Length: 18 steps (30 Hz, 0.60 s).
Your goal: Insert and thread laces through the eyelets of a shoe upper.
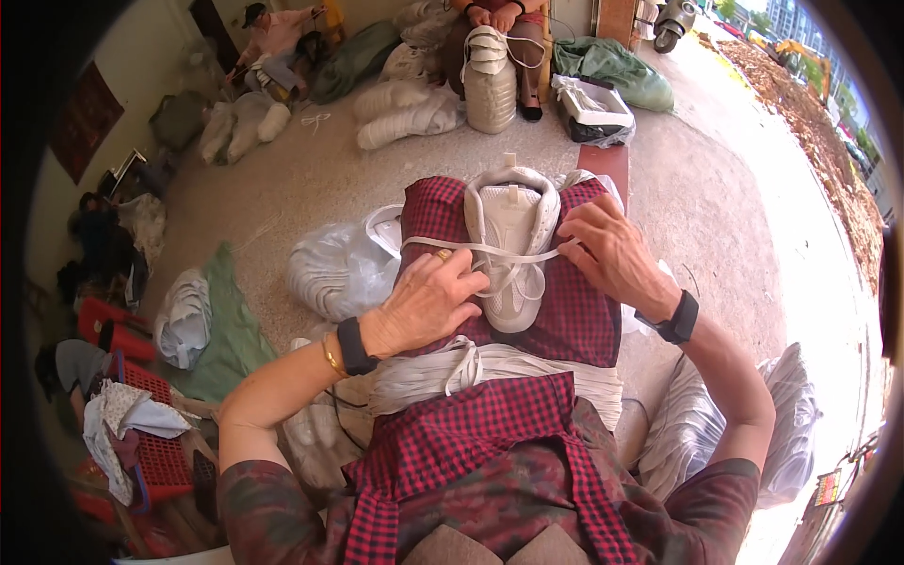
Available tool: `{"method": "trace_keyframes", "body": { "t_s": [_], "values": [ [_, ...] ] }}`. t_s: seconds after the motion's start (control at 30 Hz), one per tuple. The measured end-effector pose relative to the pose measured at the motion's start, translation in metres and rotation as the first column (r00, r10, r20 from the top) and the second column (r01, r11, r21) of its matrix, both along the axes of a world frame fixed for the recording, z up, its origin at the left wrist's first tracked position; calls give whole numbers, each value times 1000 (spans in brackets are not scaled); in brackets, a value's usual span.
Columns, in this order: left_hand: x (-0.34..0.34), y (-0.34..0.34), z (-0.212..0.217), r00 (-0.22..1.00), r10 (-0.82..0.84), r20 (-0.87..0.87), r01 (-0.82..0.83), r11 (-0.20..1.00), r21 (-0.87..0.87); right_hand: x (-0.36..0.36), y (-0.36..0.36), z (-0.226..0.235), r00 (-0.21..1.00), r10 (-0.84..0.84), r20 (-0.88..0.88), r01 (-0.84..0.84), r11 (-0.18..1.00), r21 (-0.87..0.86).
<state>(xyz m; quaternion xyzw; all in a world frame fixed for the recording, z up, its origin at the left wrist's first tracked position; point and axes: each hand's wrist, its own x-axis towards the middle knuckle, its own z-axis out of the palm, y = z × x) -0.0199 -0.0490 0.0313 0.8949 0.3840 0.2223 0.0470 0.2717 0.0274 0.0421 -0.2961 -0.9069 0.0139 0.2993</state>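
A white sneaker upper (514,226) rests on my lap over a red-and-black checked cloth (574,320), its toe pointing toward me. A white shoelace (513,255) runs across its top, with more loops lying over the tongue and toe. My right hand (612,252) pinches the lace at the upper's right side. At the left side, my left hand (428,299) has its fingers curled around the lace near the toe; the exact grip is partly hidden. A thick bundle of white laces (556,377) lies across my lap, nearer to me.
Bagged stacks of white uppers (330,268) stand left of my knees, and more bags (697,424) lie at the right. Opposite sits a person with an upper on a filled plastic jug (491,99). A box (593,111) stands beside them. Red crates (155,414) are at left.
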Motion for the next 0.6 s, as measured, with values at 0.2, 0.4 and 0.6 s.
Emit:
{"method": "trace_keyframes", "body": {
  "t_s": [0.2, 0.4, 0.6],
  "values": [
    [0, 9, 6, 967, 58, 249, 92, 831, -549, -13, -1, -14, 994, 107, 4, -107, 990, -94],
    [-4, 31, -1, 956, 142, 258, -79, 967, -241, -10, 1, 5, 990, 4, -143, -74, 870, -488],
    [15, 27, -1, 921, 254, 295, -164, 940, -298, 61, 53, 42, 775, -273, -570, -163, 784, -598]
  ]
}}
